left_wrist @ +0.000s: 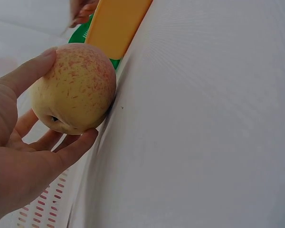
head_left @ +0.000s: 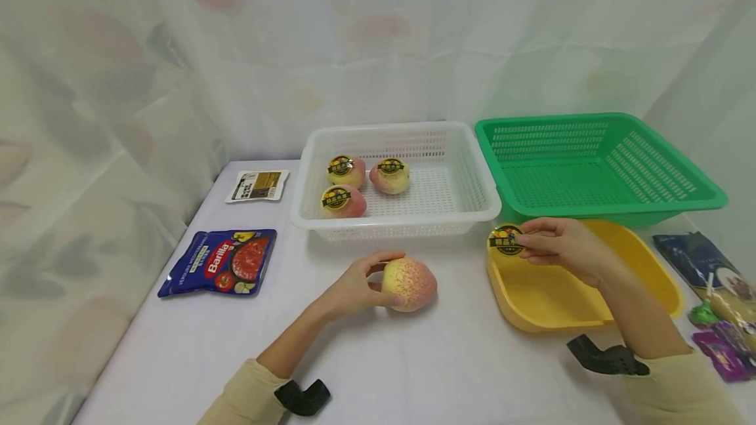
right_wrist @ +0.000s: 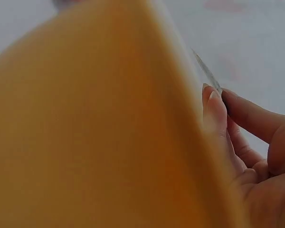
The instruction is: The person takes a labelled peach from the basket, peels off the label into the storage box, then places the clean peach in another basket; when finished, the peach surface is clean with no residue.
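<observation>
Peach (head_left: 409, 284) without sticker lies on the white table (head_left: 413, 359), held from its left side by the left hand (head_left: 354, 288), fingers curled around it. Three stickered peaches (head_left: 345, 187) sit in the white basket (head_left: 461, 179), far. Right hand (head_left: 561, 244) pinches one round sticker (head_left: 506, 241) above the yellow tray (head_left: 531, 300).

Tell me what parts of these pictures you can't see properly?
- Words on the round sticker pinched by the right hand: too small in the head view, edge-on in the right wrist view.
- Yellow tray: a blur filling the right wrist view.
- Snack packets: cut off by the head view's right edge.
- Underside of the apple: hidden against the table.
</observation>
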{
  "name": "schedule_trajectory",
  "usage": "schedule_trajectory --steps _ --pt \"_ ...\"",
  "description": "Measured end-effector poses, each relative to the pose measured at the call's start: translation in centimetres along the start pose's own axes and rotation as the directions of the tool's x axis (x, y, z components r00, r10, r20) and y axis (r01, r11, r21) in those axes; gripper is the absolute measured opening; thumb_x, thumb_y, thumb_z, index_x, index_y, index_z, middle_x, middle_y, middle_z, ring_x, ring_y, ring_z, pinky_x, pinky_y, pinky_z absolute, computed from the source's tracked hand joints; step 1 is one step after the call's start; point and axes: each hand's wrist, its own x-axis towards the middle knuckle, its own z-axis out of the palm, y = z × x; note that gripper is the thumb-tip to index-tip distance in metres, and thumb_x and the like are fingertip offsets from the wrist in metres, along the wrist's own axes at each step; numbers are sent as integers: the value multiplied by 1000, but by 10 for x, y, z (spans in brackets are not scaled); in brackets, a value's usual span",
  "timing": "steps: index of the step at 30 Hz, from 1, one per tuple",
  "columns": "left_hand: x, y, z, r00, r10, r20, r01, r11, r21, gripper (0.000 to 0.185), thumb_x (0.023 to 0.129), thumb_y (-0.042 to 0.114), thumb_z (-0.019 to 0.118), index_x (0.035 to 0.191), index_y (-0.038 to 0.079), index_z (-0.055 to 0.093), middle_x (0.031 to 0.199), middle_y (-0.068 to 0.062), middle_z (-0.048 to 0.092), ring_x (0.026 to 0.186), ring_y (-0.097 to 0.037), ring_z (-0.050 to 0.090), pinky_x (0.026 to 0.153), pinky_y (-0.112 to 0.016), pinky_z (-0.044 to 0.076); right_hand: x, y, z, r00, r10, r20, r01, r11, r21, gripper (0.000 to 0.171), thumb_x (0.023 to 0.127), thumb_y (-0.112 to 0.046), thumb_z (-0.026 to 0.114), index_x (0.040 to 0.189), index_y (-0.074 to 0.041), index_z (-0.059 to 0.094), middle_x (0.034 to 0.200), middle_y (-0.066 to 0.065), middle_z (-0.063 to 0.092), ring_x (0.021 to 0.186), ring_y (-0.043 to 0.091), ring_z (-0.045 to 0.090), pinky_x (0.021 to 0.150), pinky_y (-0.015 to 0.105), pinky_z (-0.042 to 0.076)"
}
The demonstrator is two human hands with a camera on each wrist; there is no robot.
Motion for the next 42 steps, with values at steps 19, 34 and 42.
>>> schedule_trajectory --steps 19,34,42 --pt "-2 -3 -1 1000 -1 -2 1 1000 24 73 77 7 80 140 6 44 136 -4 47 124 -27 43 94 -34 48 20 42 -4 988 153 -10 -152 966 -212 40 87 0 66 116 21 49 81 11 64 65 14 65 62 26 57" --pt "-2 -3 0 1000 2 -7 -2 1000 26 71 76 7 80 139 8 46 136 -4 47 125 -27 42 95 -35 47 17 41 5 989 51 -141 -107 897 -428 32 81 -5 74 100 16 59 73 9 64 61 16 61 55 28 55" --pt "-1 -3 0 1000 -8 -3 8 1000 27 72 76 8 81 140 7 46 136 -3 47 124 -26 43 96 -35 47 5 19 -2 999 9 -42 -23 941 -337 49 90 -19 68 123 13 53 104 18 64 82 23 64 70 34 58"
